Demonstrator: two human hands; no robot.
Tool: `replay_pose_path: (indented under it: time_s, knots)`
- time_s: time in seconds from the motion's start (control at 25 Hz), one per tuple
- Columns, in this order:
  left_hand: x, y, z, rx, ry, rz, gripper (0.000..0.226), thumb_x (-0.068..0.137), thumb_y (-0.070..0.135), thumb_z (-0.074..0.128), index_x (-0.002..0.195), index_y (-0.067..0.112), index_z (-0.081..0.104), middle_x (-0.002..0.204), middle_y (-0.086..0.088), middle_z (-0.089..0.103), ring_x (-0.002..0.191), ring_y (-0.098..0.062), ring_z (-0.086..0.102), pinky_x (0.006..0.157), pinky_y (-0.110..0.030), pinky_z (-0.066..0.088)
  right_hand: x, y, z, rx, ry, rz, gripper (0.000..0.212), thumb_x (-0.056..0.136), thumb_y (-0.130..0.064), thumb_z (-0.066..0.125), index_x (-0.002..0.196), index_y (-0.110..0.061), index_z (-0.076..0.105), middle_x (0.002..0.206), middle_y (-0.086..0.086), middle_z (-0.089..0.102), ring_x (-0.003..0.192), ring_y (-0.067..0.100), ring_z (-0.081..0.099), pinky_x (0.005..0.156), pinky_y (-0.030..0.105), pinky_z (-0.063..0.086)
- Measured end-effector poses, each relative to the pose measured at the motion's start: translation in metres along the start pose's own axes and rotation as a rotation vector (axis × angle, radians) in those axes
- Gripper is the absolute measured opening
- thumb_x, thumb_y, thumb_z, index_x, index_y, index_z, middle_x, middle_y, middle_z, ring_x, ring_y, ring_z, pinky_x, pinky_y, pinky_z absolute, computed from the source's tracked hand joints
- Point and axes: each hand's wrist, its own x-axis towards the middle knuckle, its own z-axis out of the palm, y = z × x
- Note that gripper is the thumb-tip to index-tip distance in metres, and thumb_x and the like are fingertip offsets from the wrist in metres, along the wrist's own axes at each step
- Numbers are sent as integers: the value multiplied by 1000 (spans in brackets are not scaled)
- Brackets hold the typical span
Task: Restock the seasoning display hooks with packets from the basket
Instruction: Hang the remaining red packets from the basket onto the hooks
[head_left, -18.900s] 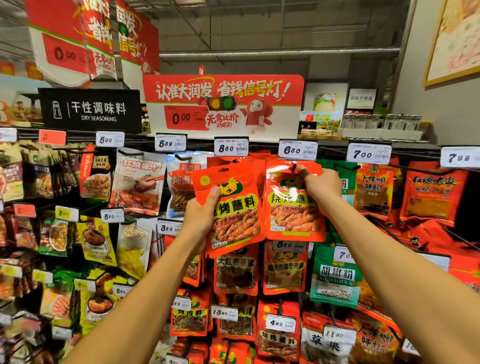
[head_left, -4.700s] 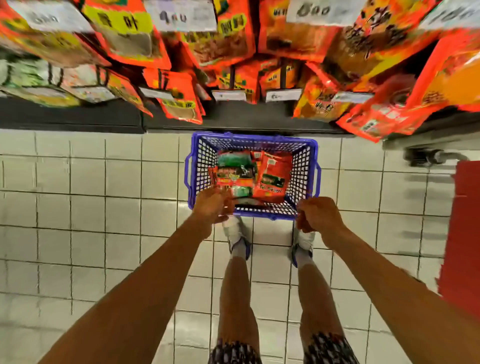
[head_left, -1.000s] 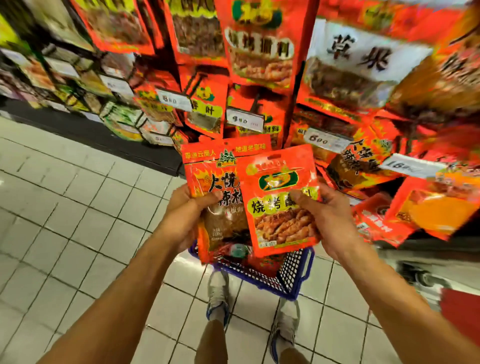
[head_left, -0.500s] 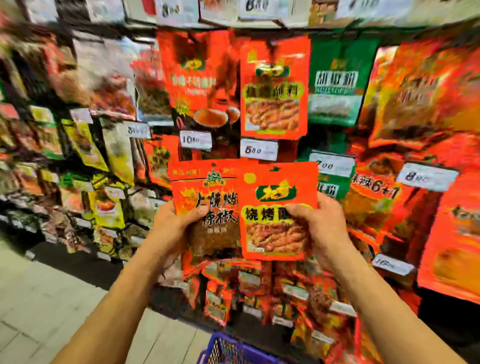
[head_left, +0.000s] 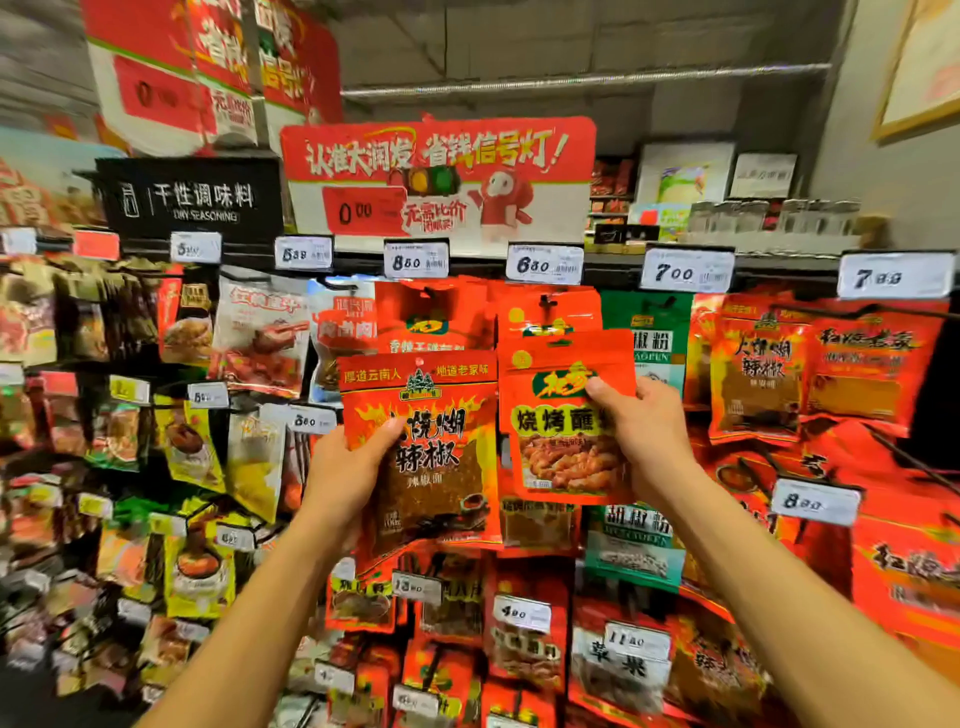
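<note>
Hanging seasoning packets (head_left: 756, 374) crowd the display wall edge to edge, overlapping. At twelve o'clock, price tags (head_left: 544, 264) line the top rail above the hooks. Open air lies only at six o'clock, between the two forearms and the display.

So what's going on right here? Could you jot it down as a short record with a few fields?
Place: shop display of hanging seasoning packets, under a "dry seasoning" sign
Left hand: grips a red chili powder packet by its left edge
Right hand: grips a red barbecue dip packet by its right edge
Packet positions: both held up in front of the hooks, side by side, neither hung yet
Matching stock: same barbecue dip design hangs just behind, under the 6.80 price tag
Basket: not in view
</note>
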Motion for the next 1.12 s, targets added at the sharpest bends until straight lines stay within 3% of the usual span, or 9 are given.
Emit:
replay_pose_path:
  time_s: [0.12,0.24,0.36,0.4,0.52,0.8,1.0,1.12]
  knots:
    - [15,3,-4,29,44,29,9,90,22,72,84,16,74,75,1,76,60,-11,70,51,-27,53,21,-12,16,11,65,62,18,85,-32,72,78,-16,67,57,0,64,41,20,53,42,30,45]
    - [26,5,-1,46,4,37,6,89,24,73,89,19,77,88,-3,79,72,-17,75,60,-33,57,39,-23,37,-28,125,54,34,82,-46,75,71,-15,67,69,4,72,61,30,65,59,42,53]
    - [34,6,3,43,-45,51,4,88,26,73,88,27,78,92,-4,79,82,-23,76,69,-40,59,54,-29,52,31,233,88,42,80,-44,78,58,-16,55,59,0,62,54,25,58,43,25,46]
    - [36,7,4,41,-49,53,4,88,27,74,88,27,78,92,-4,79,82,-24,76,69,-41,59,58,-30,54,56,257,105,41,79,-42,78,58,-16,55,62,2,66,59,27,62,46,24,48]
    - [40,6,5,30,-49,53,5,88,26,74,89,22,77,92,-6,79,82,-26,76,69,-42,59,66,-27,56,63,292,142,34,76,-37,78,61,-16,56,82,15,74,84,35,70,68,39,50]
    - [44,4,13,26,-92,55,7,89,24,73,92,19,75,94,-5,78,86,-25,76,73,-42,58,72,-26,60,84,300,142,24,74,-35,75,68,-18,60,72,8,63,70,22,57,66,34,40]
    - [41,2,19,28,-100,53,7,90,24,72,93,19,75,93,-3,79,85,-22,76,71,-37,57,74,-24,58,6,365,135,48,80,-55,72,57,-17,56,61,1,61,60,23,53,63,34,40]
    - [39,2,20,16,-107,52,7,90,23,72,94,19,75,94,-5,79,85,-23,76,70,-38,58,77,-28,57,3,408,144,48,83,-53,71,58,-15,57,62,1,62,59,20,54,63,34,42]
